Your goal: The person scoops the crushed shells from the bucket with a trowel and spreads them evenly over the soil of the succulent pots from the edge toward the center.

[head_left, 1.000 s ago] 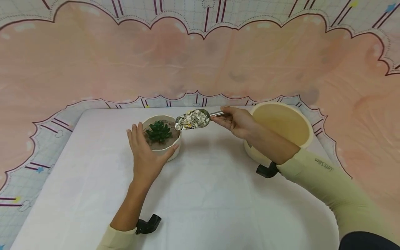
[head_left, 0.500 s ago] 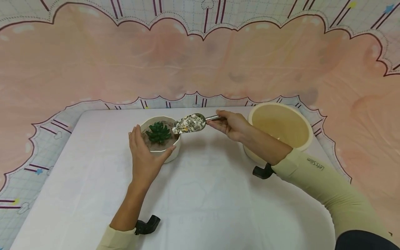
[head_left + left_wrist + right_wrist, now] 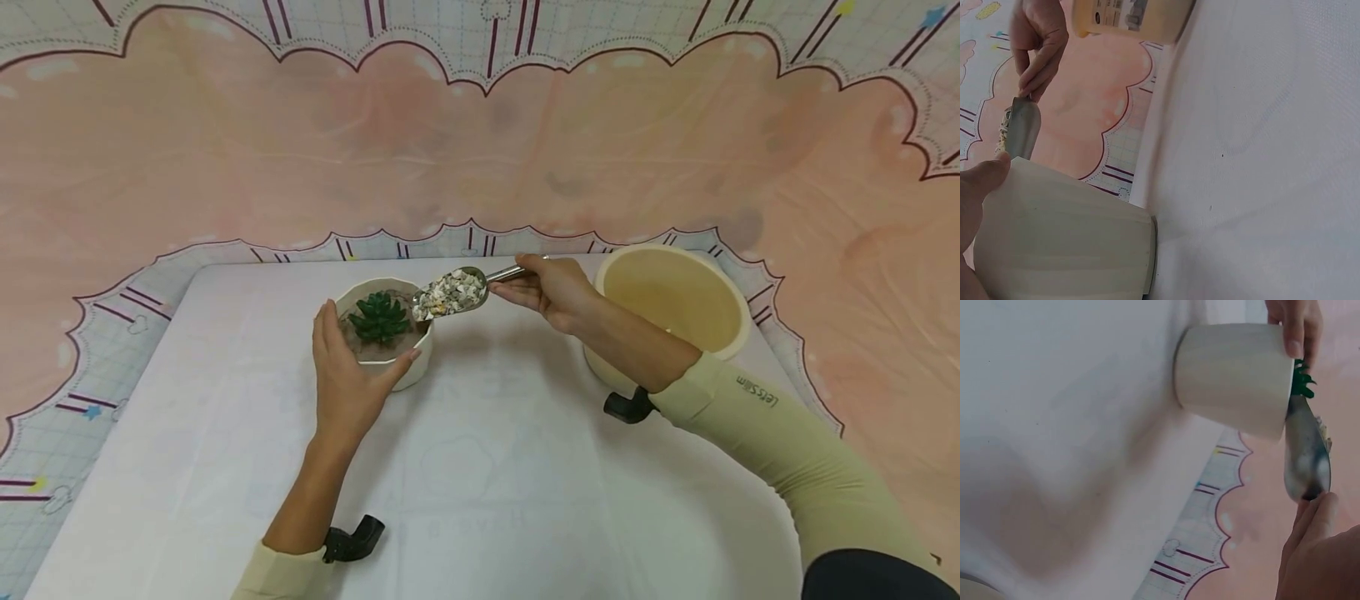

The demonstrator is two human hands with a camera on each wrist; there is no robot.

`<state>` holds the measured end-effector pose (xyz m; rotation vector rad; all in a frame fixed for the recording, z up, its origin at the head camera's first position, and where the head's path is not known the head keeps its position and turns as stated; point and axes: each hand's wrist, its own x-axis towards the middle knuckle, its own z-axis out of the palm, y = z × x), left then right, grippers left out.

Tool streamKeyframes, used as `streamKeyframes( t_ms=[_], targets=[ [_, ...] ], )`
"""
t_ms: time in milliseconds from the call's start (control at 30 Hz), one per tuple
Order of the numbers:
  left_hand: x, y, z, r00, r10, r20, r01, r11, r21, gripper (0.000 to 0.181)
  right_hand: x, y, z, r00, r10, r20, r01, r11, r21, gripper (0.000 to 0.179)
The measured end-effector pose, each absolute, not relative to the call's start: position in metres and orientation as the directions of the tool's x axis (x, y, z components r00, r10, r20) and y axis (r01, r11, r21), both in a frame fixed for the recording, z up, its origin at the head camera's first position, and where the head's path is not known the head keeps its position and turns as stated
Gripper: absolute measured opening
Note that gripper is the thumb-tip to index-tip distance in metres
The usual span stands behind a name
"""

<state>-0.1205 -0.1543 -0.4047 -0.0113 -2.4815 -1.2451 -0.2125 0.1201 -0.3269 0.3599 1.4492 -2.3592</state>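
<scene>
A white plant pot (image 3: 408,371) with a green succulent (image 3: 380,317) in greyish soil stands on the table. My left hand (image 3: 352,387) holds the pot, fingers along its left side and thumb at the near rim. My right hand (image 3: 558,292) pinches the handle of a metal scoop (image 3: 476,287), heaped with pale, mixed-colour pebbles (image 3: 450,293). In the head view the scoop's tip overlaps the pot's right rim, beside the succulent. From the right wrist view, the scoop's underside (image 3: 1310,465) shows, with its tip at the pot's rim.
A large cream tub (image 3: 675,292) stands to the right, partly behind my right forearm; a label shows on it in the left wrist view. White cloth (image 3: 480,483) covers the table. Behind the table's far edge hangs a peach, scalloped backdrop (image 3: 450,150).
The scoop in my right hand has moved slightly left and down, its tip now over the pot's rim. My left hand stays on the pot.
</scene>
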Motion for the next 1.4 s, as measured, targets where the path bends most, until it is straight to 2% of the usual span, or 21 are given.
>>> streamKeyframes(
  t_ms=[167, 300, 433, 800, 1133, 1400],
  targets=[
    [-0.1211, -0.1537, -0.4051, -0.937, -0.154, 0.315, 0.156, 0.62, 0.769, 0.124, -0.2109, 0.1177, -0.3235, -0.923, -0.145, -0.356, 0.384, -0.387, -0.839, 0.021],
    [-0.1216, -0.1537, -0.4061, -0.936, -0.151, 0.317, 0.161, 0.619, 0.769, 0.123, -0.2093, 0.1168, -0.3216, -0.93, -0.139, -0.34, 0.367, -0.362, -0.857, 0.028],
    [-0.1217, -0.1539, -0.4073, -0.935, -0.149, 0.321, 0.166, 0.616, 0.77, 0.123, -0.2091, 0.1164, -0.3217, -0.931, -0.141, -0.337, 0.365, -0.359, -0.859, 0.034],
    [-0.123, -0.1559, -0.4087, -0.932, -0.141, 0.333, 0.181, 0.616, 0.767, 0.123, -0.2098, 0.1155, -0.3215, -0.932, -0.147, -0.331, 0.361, -0.356, -0.862, 0.039],
    [-0.1247, -0.1603, -0.4111, -0.927, -0.115, 0.357, 0.219, 0.609, 0.762, 0.124, -0.2115, 0.1147, -0.3189, -0.937, -0.125, -0.326, 0.35, -0.347, -0.87, 0.031],
    [-0.1238, -0.1565, -0.4104, -0.925, -0.138, 0.354, 0.213, 0.584, 0.784, 0.126, -0.2128, 0.1148, -0.3179, -0.936, -0.127, -0.33, 0.353, -0.347, -0.869, 0.035]
  ],
)
